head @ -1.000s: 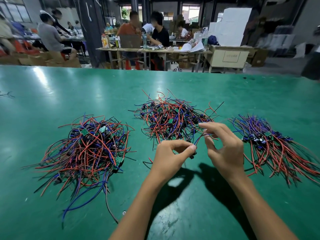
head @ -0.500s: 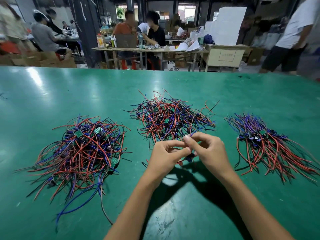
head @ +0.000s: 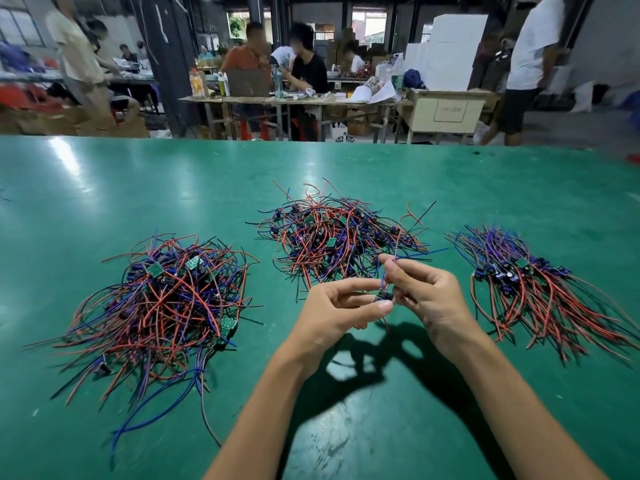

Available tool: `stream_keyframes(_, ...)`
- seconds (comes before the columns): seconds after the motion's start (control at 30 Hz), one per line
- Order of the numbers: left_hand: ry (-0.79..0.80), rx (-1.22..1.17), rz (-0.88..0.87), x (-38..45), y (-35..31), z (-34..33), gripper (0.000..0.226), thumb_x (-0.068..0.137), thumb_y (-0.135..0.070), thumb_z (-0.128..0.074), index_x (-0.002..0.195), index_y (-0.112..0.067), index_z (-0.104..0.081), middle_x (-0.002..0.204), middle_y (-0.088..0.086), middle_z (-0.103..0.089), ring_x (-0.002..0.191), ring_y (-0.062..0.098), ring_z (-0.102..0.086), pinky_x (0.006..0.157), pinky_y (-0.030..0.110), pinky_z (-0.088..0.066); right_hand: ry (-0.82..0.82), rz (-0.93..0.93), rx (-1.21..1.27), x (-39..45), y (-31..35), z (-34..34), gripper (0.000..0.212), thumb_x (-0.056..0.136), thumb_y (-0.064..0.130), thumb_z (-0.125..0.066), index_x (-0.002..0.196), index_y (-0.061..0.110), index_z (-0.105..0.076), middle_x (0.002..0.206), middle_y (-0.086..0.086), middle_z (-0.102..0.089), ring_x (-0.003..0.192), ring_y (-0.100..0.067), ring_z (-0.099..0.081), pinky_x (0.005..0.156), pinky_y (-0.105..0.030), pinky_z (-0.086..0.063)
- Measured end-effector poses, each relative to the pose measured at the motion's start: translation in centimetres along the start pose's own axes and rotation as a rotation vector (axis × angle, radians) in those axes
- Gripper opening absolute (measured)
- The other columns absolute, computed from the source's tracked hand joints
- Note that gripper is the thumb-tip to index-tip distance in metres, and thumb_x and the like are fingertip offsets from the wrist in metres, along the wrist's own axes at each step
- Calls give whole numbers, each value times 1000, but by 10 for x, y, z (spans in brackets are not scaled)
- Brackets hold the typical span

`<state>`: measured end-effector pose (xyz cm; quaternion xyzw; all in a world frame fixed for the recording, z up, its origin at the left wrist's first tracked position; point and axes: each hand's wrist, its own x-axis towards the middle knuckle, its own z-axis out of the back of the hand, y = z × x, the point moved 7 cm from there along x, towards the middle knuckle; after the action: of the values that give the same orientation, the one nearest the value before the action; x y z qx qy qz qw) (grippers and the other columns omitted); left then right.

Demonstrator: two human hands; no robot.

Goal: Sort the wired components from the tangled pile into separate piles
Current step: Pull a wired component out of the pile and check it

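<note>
Presently: left hand (head: 337, 308) pinches small wired component (head: 383, 295) above green desk (head: 138, 188) | right hand (head: 427, 292) pinches its blue wire (head: 408, 255) | component just in front of middle tangled pile (head: 337, 233) | loose left pile (head: 162, 299) | combed right pile (head: 533, 282), well apart.

Both my hands meet at frame centre over the green table (head: 104, 188). My left hand (head: 332, 313) pinches a small wired component (head: 383, 295); my right hand (head: 424, 292) grips its blue wire (head: 412, 255) just above. Tangled pile (head: 337, 233) lies just beyond the hands. Loose heap (head: 162, 306) at left. Combed-out bundle (head: 533, 285) at right, wires trailing toward lower right.
</note>
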<state>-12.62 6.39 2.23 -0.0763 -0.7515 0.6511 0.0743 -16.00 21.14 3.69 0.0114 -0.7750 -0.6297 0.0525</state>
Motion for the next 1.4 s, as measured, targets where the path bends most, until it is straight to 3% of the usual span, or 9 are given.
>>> stream_keyframes(0.2,4,-131,-7,1,-3,-4,35,84,-15,-76,116,-4,-70,104,15,-77,72,8,-61,63,15,-46,52,-87,140,1,0,-1,39,74,35,-78,111,22,-79,81,9,-64,62,-3,-53,62,-12,-51)
stream_keyframes(0.43,69,-246,-8,-3,-9,-13,44,77,-20,-77,117,-3,-69,105,17,-76,67,7,-63,66,17,-51,62,-104,233,0,2,-3,40,67,34,-81,106,23,-81,72,14,-58,57,0,-49,64,-12,-48)
stream_keyframes(0.63,86,-154,-1,-5,-4,-16,45,78,-21,-79,118,-2,-70,108,22,-74,66,18,-67,71,24,-56,19,-91,126,0,-1,-3,34,65,38,-83,93,20,-83,74,7,-61,60,-4,-53,53,-14,-48)
stream_keyframes(0.77,73,-132,45,-3,-2,-17,35,88,-35,-69,107,-6,-76,103,16,-77,64,20,-70,60,24,-57,80,-50,56,-2,0,-6,36,70,42,-80,100,21,-82,72,9,-66,60,-4,-57,54,-14,-47)
stream_keyframes(0.93,-59,-50,50,-3,2,-11,21,97,-20,-63,98,-4,-76,87,13,-77,44,14,-57,38,19,-40,124,-19,-110,-4,0,-12,36,79,46,-74,106,24,-81,78,6,-64,71,-9,-54,58,-17,-43)
stream_keyframes(1.03,-147,56,27,-3,3,-8,20,97,-16,-62,90,-4,-76,76,11,-75,38,12,-48,36,17,-33,117,2,-192,-5,-1,-16,26,89,39,-68,106,24,-81,76,1,-69,67,-10,-56,55,-19,-46)
stream_keyframes(1.13,-188,115,-6,-3,0,-9,22,98,-12,-58,89,-1,-75,76,21,-73,33,12,-37,36,15,-26,71,19,-245,-4,-3,-16,23,98,30,-62,102,20,-81,76,-1,-68,65,-9,-57,57,-16,-46)
stream_keyframes(1.27,-203,113,-18,-4,-3,-11,25,99,-13,-60,79,-14,-74,51,-5,-59,34,9,-31,35,13,-23,23,55,-271,-5,-2,-18,26,103,25,-56,97,18,-81,76,-2,-67,62,-6,-57,53,-15,-46)
stream_keyframes(1.4,-192,126,-53,-6,-7,-13,25,101,-18,-60,84,-9,-75,47,-8,-50,35,7,-28,36,14,-21,36,35,-215,-8,-4,-25,31,105,25,-52,92,19,-80,76,-5,-67,62,-6,-60,49,-15,-46)
